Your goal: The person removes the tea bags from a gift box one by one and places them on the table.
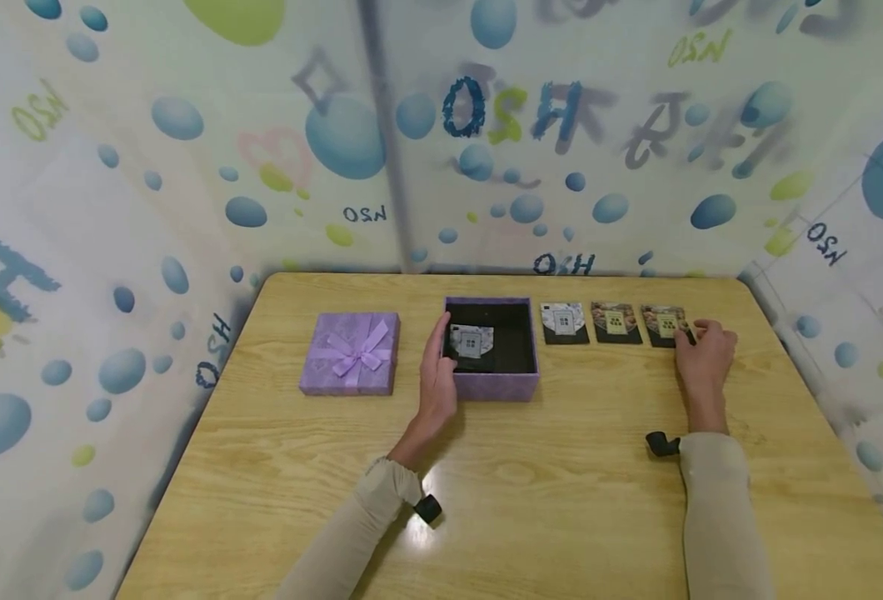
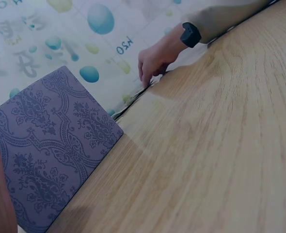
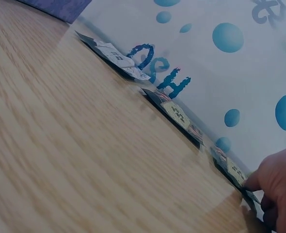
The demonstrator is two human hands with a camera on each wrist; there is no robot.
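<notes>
An uncovered purple gift box [image 1: 496, 387] with a dark inside stands near the back of the table. One flat packet [image 1: 471, 343], black with a grey-white print, lies in its left part. My left hand [image 1: 437, 379] holds the box's left side, fingers along the outer wall and thumb over the rim. To the right of the box, a grey-white packet [image 1: 565, 323] and a brown-printed packet [image 1: 616, 322] lie in a row with a second brown-printed packet [image 1: 662, 325]. My right hand [image 1: 706, 357] pinches the right edge of that last one, thumb and finger at its corner in the right wrist view.
Left of the box sits its purple lid [image 1: 351, 354], tied with a lilac bow. The wooden table [image 1: 546, 492] meets patterned walls [image 1: 449, 167] at the back and sides. A small black device [image 1: 428, 509] is worn at each wrist.
</notes>
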